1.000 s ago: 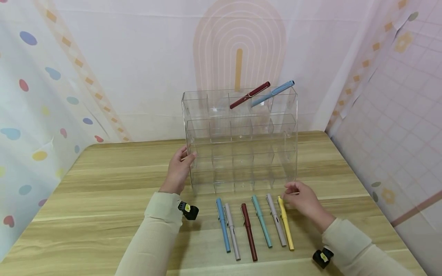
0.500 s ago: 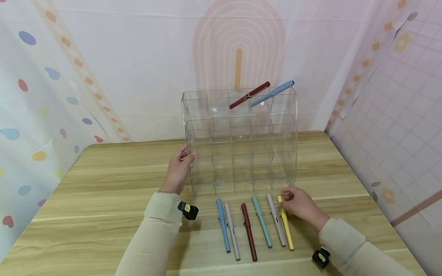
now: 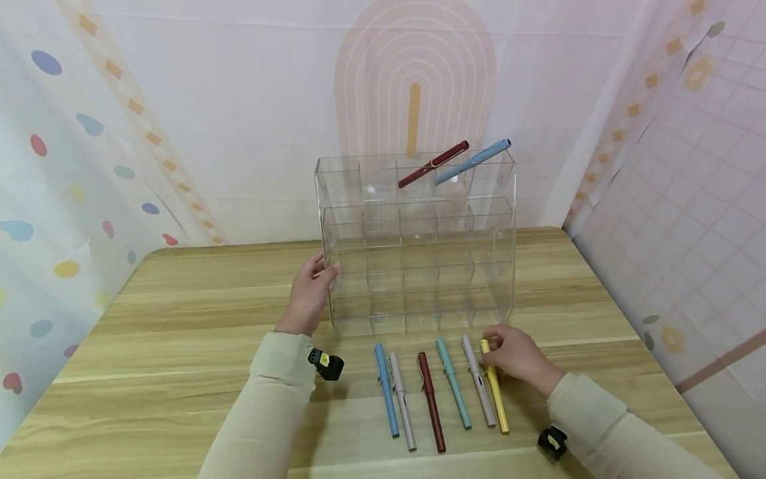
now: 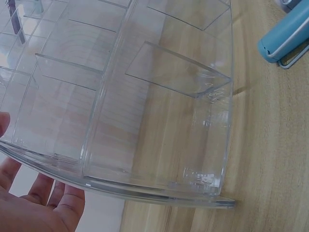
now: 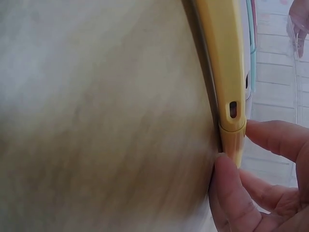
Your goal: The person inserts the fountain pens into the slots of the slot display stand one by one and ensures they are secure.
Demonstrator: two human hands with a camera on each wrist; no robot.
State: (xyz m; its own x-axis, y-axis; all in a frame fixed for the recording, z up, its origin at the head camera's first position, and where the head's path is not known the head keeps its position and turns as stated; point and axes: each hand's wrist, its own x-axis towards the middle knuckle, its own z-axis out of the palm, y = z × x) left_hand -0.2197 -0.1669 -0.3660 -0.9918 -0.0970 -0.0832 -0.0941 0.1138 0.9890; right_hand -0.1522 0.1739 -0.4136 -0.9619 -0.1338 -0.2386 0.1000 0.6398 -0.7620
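A clear acrylic display rack (image 3: 419, 247) with tiered, divided compartments stands upright on the table. My left hand (image 3: 306, 296) grips its left side wall, thumb on the inner face and fingers outside, as the left wrist view shows. At the right end of a row of pens lies a yellow pen (image 3: 498, 402). My right hand (image 3: 519, 352) pinches its capped end (image 5: 232, 142) between thumb and fingers; the pen still lies along the table. Beside it are a light purple pen (image 3: 479, 382) and a teal pen (image 3: 455, 386).
Further left lie a dark red pen (image 3: 432, 402), another light purple pen (image 3: 403, 402) and a blue pen (image 3: 387, 392). In the rack's top tier lean a dark red pen (image 3: 433, 164) and a blue pen (image 3: 475, 161). Patterned curtains (image 3: 239, 100) surround the wooden table (image 3: 209, 319).
My right hand has moved slightly down and left onto the capped end of the yellow pen, closing its fingers there. The left hand and the rack have stayed in place.
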